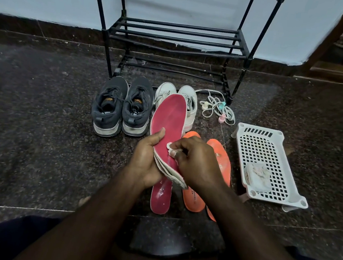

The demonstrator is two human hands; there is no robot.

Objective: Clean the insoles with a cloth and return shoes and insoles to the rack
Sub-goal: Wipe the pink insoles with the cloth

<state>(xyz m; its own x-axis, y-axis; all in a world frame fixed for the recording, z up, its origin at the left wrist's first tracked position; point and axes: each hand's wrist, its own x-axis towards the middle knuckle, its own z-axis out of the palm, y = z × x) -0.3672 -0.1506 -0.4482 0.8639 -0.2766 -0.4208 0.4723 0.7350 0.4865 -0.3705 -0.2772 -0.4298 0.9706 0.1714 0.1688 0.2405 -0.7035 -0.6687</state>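
Note:
My left hand (146, 159) grips the heel end of a red insole (171, 117), holding it up with its toe pointing away from me. My right hand (195, 160) pinches a small white cloth (170, 145) and presses it on the insole's red face. A second red insole (160, 196) lies on the floor under my hands. Two orange insoles (222, 158) lie to its right, partly hidden by my right hand. A dark grey pair of shoes (122, 107) and a white pair (190, 104) stand in front of the black rack (176, 37).
A white perforated plastic basket (265, 152) lies on the floor at the right with a crumpled cloth (258, 175) in it. A tangle of white cord (217, 109) lies by the rack's right leg. The floor is dark speckled stone; my knees are at the bottom.

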